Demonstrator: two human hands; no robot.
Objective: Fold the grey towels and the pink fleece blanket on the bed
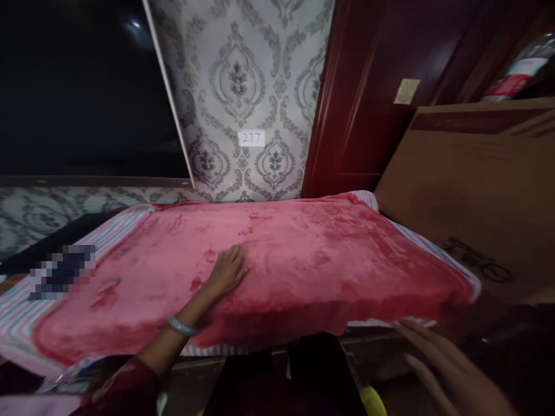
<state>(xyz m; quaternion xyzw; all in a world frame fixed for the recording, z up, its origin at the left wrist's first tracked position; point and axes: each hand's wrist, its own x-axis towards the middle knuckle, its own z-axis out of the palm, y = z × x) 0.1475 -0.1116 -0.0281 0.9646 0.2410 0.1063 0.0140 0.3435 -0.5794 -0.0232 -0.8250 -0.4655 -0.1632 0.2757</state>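
A plush pink-red blanket (277, 248) lies spread over a table-like surface, over a striped cloth (124, 228) whose edges show at the left, right and front. My left hand (228, 268) rests flat on the blanket near its middle, fingers extended, with a bracelet on the wrist. At the lower right, my right hand (437, 352) is slightly blurred beside the blanket's front edge. Its fingers are stretched out and the thumb is apart. Whether its fingertips touch the cloth edge I cannot tell.
A large cardboard box (477, 202) stands at the right with a red-labelled bottle (520, 72) on top. A wide dark screen (82, 86) is at the upper left. Patterned wallpaper (269, 58) bears a paper marked 277 (251, 137). A dark red door (368, 98) is behind.
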